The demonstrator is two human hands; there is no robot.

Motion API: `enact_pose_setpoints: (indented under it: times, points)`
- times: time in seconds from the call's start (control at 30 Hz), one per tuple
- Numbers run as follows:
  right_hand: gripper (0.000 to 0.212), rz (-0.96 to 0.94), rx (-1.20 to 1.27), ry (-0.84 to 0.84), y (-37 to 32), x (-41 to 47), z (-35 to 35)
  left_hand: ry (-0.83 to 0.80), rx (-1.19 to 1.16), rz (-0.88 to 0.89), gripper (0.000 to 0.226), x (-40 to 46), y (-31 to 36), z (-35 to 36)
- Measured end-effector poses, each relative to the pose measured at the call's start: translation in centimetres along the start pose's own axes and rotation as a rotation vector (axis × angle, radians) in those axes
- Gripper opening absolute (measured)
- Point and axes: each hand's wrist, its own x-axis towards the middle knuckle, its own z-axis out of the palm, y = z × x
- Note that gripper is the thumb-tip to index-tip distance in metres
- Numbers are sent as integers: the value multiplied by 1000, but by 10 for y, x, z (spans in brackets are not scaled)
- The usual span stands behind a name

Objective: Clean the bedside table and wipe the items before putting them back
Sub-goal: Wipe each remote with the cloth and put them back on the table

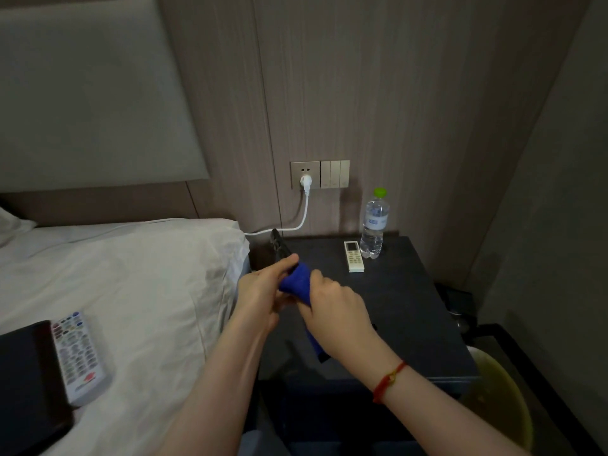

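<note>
Two hands wipe a black remote over the table.
Left hand grips it, right hand pinches the cloth; a loose grip could drop it.

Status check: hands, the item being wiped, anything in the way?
Left hand grips black remote; right hand grips blue cloth on it. White remote, water bottle on bedside table. No obstruction seen.

Both hands meet ahead: left hand gripping, thumb extended; right hand curled, forearm angled in.
</note>
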Motion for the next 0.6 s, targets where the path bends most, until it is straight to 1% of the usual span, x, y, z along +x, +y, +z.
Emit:
enact_pose_setpoints:
  times: [0.1,0.13,0.17,0.2,0.27,0.3,0.37,0.43,0.5,0.57,0.6]
  points:
    - [51,59,390,-209,16,2,3,33,2,-27,26,15,-1,5]
    - [55,77,449,-243,22,3,5,24,7,-39,24,21,-2,8]
    - [53,93,454,-235,27,5,7,9,24,-47,22,26,-5,13]
    - [47,106,429,-191,33,7,9,-9,54,-56,22,31,-9,19]
    - [33,128,311,-72,43,14,12,-47,95,-81,22,40,-19,33]
    - [30,138,235,-43,49,18,15,-57,99,-103,20,45,-24,40]
    - [29,135,128,-22,61,27,21,-55,95,-151,12,59,-32,50]
    - [27,146,156,-29,78,35,26,-68,91,-217,13,78,-37,60]
    - [20,212,380,-40,97,46,32,-78,100,-264,16,101,-41,69]
    - [12,332,632,-38,117,61,39,-65,113,-290,17,126,-43,81]
    - [15,405,731,-29,127,69,43,-53,111,-291,14,139,-44,88]
